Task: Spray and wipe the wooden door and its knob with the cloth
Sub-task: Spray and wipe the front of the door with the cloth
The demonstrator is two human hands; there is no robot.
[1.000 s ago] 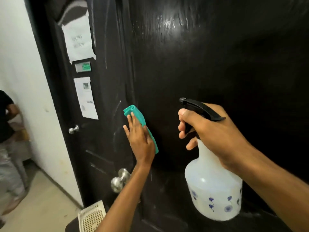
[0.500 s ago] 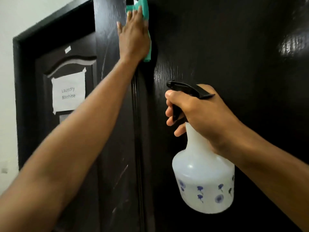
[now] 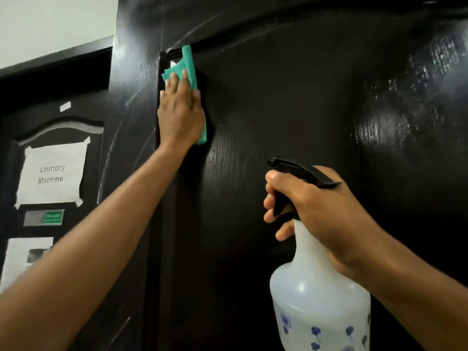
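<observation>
The dark wooden door (image 3: 291,102) fills most of the view, glossy with wet sheen at the right. My left hand (image 3: 180,112) presses a teal cloth (image 3: 188,67) flat against the door's upper panel, near the panel's top left corner, fingers straight. My right hand (image 3: 314,211) grips the black trigger head of a white spray bottle (image 3: 319,300) with blue flower prints, held upright in front of the door at lower right. The door knob is out of view.
Behind the door's left edge stands a second dark door (image 3: 58,133) with a taped paper sign reading "Laundry Machine" (image 3: 52,173), a small green label (image 3: 53,217) and another sheet (image 3: 22,257) below. White wall (image 3: 50,21) shows above.
My left hand swept the cloth from mid-door height up to the top of the panel, then slightly down. The view tilted up, so the knob dropped out of sight. The bottle stayed put.
</observation>
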